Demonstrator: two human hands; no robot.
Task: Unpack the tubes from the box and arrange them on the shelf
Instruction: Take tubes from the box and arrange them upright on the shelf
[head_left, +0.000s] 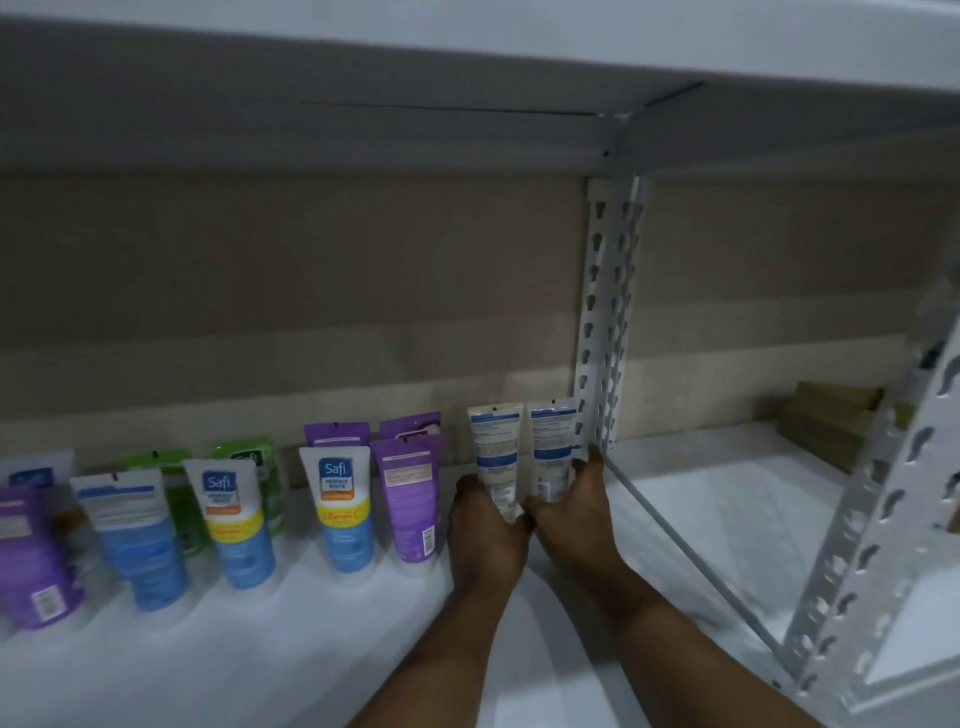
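Two white tubes with blue print stand side by side at the back of the white shelf (311, 649), close to the perforated upright. My left hand (485, 530) grips the lower part of the left white tube (493, 452). My right hand (569, 512) grips the lower part of the right white tube (553, 441). Left of them stand purple tubes (408, 499), white-and-blue Safi tubes (343, 509) and green tubes (254, 467), cap down in rows. No box shows in this view.
A white perforated upright (605, 332) rises just right of my right hand. A second upright (872, 545) slants at the front right. Brown cardboard pieces (826, 421) lie at the back of the right-hand shelf bay. The upper shelf (467, 47) hangs overhead.
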